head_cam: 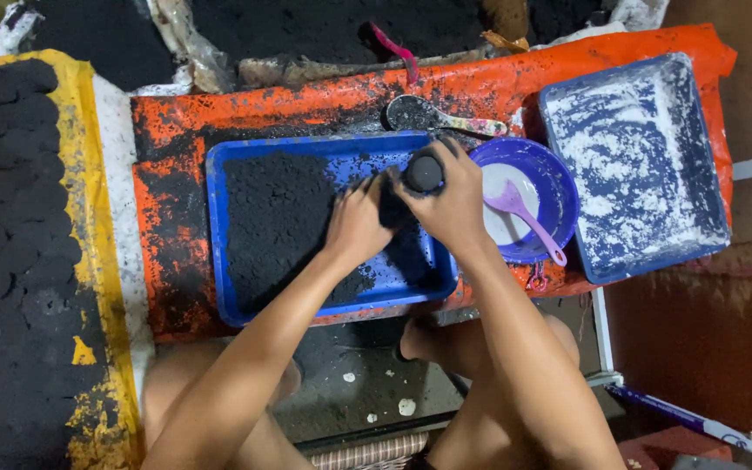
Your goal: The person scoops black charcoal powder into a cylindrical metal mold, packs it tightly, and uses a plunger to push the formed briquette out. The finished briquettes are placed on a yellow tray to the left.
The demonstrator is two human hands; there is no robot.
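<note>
Orange-covered bench [324, 96], blackened. Right hand [450, 204] gripping dark cylinder mould [424, 173], left hand [357, 222] cupping powder beneath, over blue tray [219, 235]. Risk: tilting, spilling powder into neighbouring bowl [559, 187].

matt black powder [280, 209] coats the smooth blue plastic tray [219, 235].

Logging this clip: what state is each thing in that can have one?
Left hand: pressed on black powder beside the mould.
Right hand: wrapped around the black cylinder mould, upright.
Blue tray: partly covered with black powder.
Blue bowl: holds white powder and a purple spoon.
Grey tray: dusted white.
Metal spoon: loaded with black powder.
</note>
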